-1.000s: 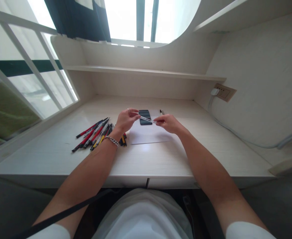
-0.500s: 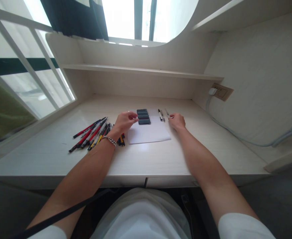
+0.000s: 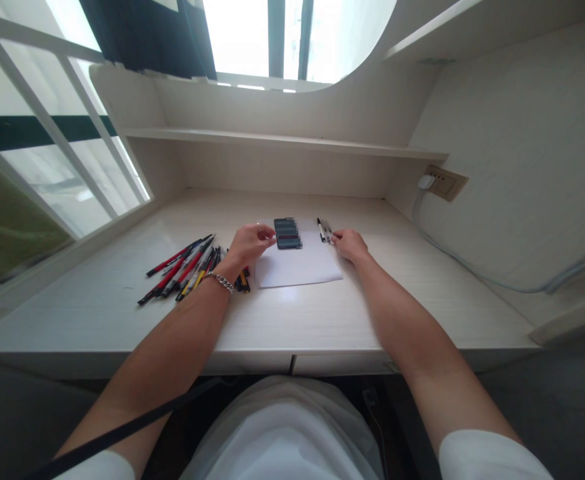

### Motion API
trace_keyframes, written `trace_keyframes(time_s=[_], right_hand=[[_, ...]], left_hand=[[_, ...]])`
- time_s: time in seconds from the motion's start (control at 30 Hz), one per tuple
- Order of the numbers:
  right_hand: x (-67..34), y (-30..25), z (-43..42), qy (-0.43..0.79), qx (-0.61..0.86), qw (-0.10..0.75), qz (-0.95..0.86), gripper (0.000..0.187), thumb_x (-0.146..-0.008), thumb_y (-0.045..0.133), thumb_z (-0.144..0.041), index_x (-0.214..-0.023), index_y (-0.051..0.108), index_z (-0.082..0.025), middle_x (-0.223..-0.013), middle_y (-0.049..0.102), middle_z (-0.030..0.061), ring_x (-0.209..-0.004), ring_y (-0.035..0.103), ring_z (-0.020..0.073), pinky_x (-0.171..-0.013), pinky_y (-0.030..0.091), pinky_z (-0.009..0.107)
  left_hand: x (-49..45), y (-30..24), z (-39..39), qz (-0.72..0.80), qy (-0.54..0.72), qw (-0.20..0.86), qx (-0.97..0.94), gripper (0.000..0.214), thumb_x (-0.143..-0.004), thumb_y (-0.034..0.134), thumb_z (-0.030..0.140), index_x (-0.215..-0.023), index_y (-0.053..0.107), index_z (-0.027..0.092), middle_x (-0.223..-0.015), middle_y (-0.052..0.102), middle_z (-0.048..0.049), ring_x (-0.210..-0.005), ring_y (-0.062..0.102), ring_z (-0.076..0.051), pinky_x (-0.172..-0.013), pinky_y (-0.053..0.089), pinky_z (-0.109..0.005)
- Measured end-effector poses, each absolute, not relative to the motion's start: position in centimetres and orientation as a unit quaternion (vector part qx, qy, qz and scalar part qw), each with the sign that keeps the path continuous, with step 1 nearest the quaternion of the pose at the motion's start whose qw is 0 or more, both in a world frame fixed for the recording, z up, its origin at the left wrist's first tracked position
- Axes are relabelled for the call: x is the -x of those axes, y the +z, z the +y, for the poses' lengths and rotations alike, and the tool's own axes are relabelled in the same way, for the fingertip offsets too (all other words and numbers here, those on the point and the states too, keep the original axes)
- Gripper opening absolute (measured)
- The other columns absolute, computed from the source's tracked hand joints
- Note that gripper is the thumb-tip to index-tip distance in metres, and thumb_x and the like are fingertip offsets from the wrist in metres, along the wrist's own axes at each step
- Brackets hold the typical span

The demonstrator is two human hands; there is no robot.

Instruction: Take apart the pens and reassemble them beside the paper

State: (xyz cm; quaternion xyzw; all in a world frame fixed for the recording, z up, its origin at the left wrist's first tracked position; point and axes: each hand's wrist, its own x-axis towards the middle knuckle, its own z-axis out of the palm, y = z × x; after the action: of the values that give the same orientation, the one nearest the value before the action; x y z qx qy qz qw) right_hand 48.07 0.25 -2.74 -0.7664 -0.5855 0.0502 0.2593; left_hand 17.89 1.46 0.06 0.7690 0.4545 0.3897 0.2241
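A dark rectangular object with several bands point(image 3: 287, 235) lies on a white sheet of paper point(image 3: 297, 270); its right edge looks pixelated, and I cannot make out its kind. At its left edge is my left hand point(image 3: 251, 245), thumb and fingertips slightly apart, with no held thing visible. My right hand point(image 3: 351, 245) pinches a slim, light pen point(image 3: 329, 231), partly hidden by the fingers, at the paper's right side. Just left of that pen lies a black-and-white pen point(image 3: 321, 230). A loose pile of red, black, yellow and white pens point(image 3: 185, 270) spreads beside my left wrist, which covers some of them.
The white desk point(image 3: 292, 320) has a raised back with a shelf point(image 3: 282, 140) above it. On the right wall, a plug sits in a socket point(image 3: 447, 183), and its grey cable point(image 3: 465, 270) runs along the desk's right side. White railings point(image 3: 37, 100) stand at the left.
My right hand has moved slightly left with the pen, bringing it close to the other pens by the paper. My left hand has stayed nearly still.
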Motion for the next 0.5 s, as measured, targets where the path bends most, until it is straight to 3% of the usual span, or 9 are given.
trace_keyframes(time_s=[0.5], right_hand=[[-47.39,-2.32,0.02,0.057,0.777,0.221,-0.587,0.029,-0.090,0.054,-0.041,-0.107,0.075,-0.029,-0.108,0.073,0.0103,-0.100,0.064,0.0258,-0.077,0.044,0.030]], left_hand=[[-17.90,0.67,0.96,0.485,0.356,0.194,-0.775,0.023,-0.074,0.070,0.029,-0.093,0.075,0.018,-0.089,0.075,-0.0066,-0.079,0.067,-0.018,-0.077,0.051,-0.028]])
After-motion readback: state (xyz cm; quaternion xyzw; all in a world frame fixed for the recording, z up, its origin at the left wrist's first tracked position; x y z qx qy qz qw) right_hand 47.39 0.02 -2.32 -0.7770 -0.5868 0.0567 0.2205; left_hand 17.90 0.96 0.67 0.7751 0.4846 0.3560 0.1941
